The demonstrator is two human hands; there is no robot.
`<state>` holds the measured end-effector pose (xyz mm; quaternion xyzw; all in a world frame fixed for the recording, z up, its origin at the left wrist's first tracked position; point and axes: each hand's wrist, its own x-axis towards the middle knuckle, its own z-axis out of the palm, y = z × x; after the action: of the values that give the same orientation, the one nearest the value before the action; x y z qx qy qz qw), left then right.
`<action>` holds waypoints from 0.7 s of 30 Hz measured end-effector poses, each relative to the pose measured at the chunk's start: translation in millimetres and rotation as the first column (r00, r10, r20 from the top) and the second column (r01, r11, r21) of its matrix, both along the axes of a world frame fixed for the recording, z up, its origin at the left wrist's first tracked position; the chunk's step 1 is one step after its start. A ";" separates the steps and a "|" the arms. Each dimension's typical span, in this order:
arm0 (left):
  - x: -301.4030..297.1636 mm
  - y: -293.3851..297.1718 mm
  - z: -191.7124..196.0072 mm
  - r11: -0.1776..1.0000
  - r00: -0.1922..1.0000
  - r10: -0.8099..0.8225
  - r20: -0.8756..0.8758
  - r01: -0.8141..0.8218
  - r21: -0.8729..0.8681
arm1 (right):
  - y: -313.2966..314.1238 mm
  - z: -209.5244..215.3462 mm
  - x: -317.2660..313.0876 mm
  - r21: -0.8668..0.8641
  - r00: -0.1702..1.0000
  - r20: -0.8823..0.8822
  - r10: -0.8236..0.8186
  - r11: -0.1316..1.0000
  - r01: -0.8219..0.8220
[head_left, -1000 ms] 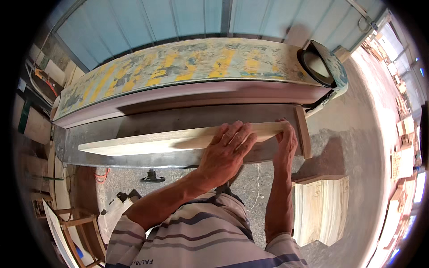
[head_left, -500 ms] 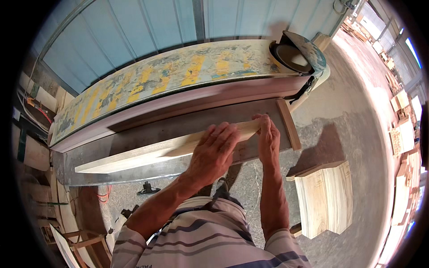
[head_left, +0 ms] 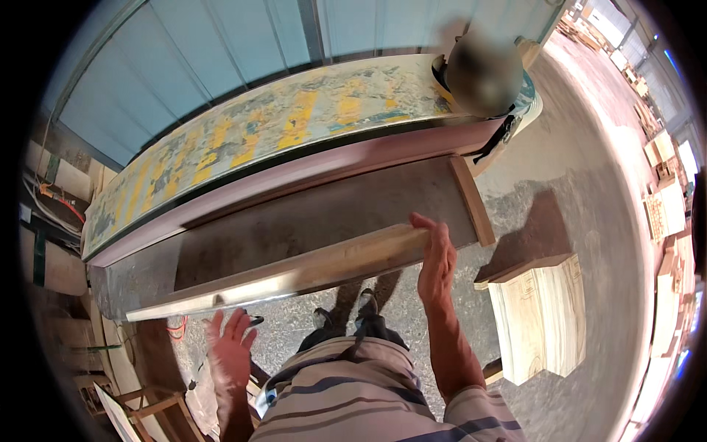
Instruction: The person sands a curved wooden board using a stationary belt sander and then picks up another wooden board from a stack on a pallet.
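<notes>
Right hand [head_left: 436, 259] grips the wooden board [head_left: 294, 272]; left hand [head_left: 232, 353] open, empty.

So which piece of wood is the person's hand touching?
The long pale plank lying on the machine's table; the right hand holds its end. The stacked boards stand apart on the floor, untouched.

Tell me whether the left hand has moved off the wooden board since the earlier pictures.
Yes. The left hand has come off the wooden board and now hangs open below the machine table's front edge, toward the person's left. The right hand grips the board's end.
</notes>
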<state>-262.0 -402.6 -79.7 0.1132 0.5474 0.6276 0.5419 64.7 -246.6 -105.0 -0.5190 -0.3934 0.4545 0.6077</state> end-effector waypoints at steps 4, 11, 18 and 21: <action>-78.9 -33.0 -41.4 0.971 0.884 -0.070 0.462 -0.046 0.235 | -35.4 -10.6 7.7 -0.127 0.915 -0.400 -0.043 0.992 -0.009; -40.4 -50.3 -76.6 0.992 0.993 0.117 0.020 -0.118 0.041 | -72.8 -54.5 29.4 -0.211 0.906 -0.391 0.161 0.943 -0.259; -55.0 -31.5 -25.2 0.958 0.957 -0.017 -0.289 0.098 0.268 | -84.1 -74.6 65.3 -0.207 0.892 -0.331 0.308 0.899 -0.387; -75.7 2.4 -5.7 0.990 0.960 0.122 -0.251 -0.099 0.104 | -80.5 -77.2 75.8 -0.216 0.646 -0.758 0.088 0.901 -0.377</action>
<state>-337.7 -400.2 -85.5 0.1871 0.5894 0.6612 0.4248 140.6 -327.0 -182.2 -0.3377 -0.0926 0.7621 0.5447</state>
